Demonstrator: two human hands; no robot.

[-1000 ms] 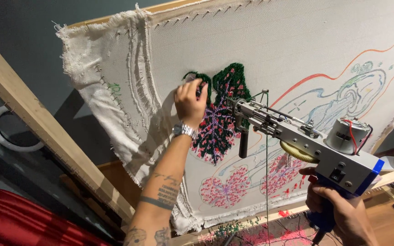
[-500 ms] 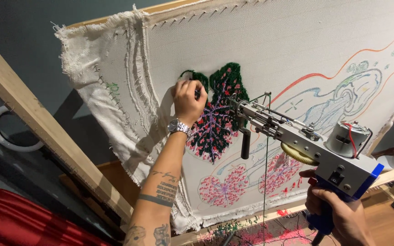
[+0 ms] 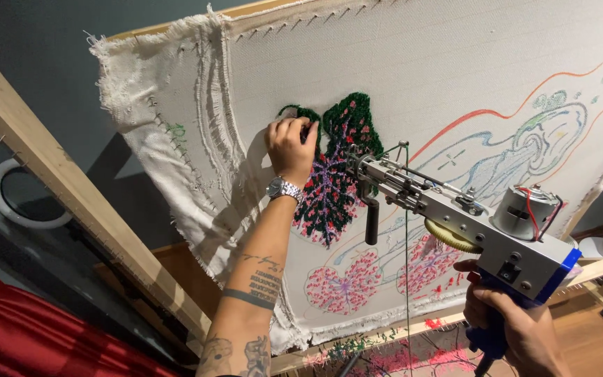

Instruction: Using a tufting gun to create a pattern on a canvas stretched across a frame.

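A white tufting cloth (image 3: 413, 77) is stretched on a wooden frame (image 3: 64, 188), with drawn outlines and a tufted green, pink and purple leaf patch (image 3: 336, 174). My left hand (image 3: 291, 146), with a wristwatch, presses against the cloth at the patch's upper left edge, fingers curled on the green yarn there. My right hand (image 3: 511, 328) grips the blue handle of a silver tufting gun (image 3: 455, 216). The gun's needle end points at the cloth just right of my left hand. Green yarn runs down from the gun.
Loose frayed cloth (image 3: 155, 112) hangs over the frame's left side. Two pink tufted flowers (image 3: 347, 286) sit low on the cloth. A red fabric (image 3: 29, 328) lies at the bottom left, a white ring (image 3: 8, 202) on the dark wall, yarn scraps along the lower frame bar.
My left hand has stayed on the green patch edge. The tufting gun has shifted slightly toward the cloth and the view has moved a little.
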